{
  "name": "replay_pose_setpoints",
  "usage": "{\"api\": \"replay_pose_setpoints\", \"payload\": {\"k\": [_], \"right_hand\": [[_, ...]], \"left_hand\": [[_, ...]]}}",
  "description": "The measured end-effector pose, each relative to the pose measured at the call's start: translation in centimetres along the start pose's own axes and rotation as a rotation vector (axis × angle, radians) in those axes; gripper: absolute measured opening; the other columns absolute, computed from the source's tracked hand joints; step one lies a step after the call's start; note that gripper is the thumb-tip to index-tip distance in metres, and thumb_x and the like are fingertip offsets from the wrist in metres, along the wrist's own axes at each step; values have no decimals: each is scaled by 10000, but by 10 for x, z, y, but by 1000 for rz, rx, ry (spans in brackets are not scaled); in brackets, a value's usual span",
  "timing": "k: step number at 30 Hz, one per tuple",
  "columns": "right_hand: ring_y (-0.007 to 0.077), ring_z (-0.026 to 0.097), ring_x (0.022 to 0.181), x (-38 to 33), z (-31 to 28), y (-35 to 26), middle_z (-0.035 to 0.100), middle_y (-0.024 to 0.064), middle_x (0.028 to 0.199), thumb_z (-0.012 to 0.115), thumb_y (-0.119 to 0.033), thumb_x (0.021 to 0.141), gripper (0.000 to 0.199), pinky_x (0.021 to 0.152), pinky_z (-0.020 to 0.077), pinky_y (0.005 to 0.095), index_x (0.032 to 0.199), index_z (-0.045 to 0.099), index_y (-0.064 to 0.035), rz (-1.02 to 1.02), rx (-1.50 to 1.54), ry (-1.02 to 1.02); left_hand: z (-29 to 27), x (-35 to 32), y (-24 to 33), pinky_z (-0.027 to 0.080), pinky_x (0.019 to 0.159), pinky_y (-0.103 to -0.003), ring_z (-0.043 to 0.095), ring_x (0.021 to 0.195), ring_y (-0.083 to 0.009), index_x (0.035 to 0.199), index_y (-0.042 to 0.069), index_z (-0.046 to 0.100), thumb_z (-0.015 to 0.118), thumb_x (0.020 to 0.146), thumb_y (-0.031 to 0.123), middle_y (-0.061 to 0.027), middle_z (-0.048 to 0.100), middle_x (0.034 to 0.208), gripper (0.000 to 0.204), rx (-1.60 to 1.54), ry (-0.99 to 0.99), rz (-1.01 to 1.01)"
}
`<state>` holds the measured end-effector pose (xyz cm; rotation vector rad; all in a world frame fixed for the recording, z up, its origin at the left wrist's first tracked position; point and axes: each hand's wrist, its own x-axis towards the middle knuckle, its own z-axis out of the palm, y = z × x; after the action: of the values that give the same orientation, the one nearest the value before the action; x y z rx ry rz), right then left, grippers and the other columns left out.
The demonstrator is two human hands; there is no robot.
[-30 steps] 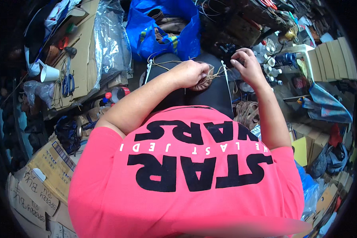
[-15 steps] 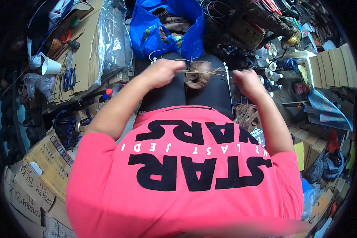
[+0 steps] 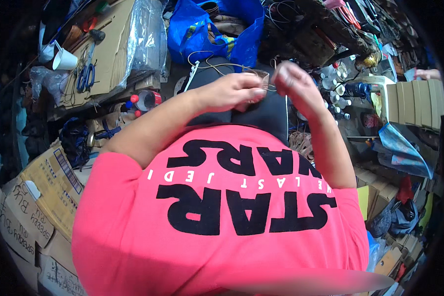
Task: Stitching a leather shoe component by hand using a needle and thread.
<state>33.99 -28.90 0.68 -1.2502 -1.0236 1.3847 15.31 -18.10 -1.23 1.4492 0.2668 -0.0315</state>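
Observation:
Over my lap, my left hand is closed on a brown leather piece that it mostly hides; a bit of the piece shows past the fingertips. Close to its right, my right hand is raised with the fingers curled in and somewhat blurred. A thin tan cord loops out past my left hand toward the far side, and a strand runs between the two hands. Whether the right fingers pinch that strand is hard to see, but it ends at them.
A blue bag of leather pieces stands just beyond my knees. At left are stacked cardboard, blue-handled scissors, a white cup and a red-capped bottle. Small bottles and cardboard sheets lie at right.
My hands were wide apart with the cord stretched between them over the leather piece. Now they are close together, and the left has moved right onto the piece.

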Motion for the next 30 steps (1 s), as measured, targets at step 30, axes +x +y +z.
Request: {"api": "replay_pose_setpoints", "payload": {"k": [30], "right_hand": [[43,343,560,-35,-38,71,396,-80,609,614,-290,834,316,517,274,216,629,439,-124,294,-75,310]], "left_hand": [[-55,-6,-53,370,543,-299,395,555,-124,647,12,512,579,850,258,-37,443,545,326,693,455,-27]]}}
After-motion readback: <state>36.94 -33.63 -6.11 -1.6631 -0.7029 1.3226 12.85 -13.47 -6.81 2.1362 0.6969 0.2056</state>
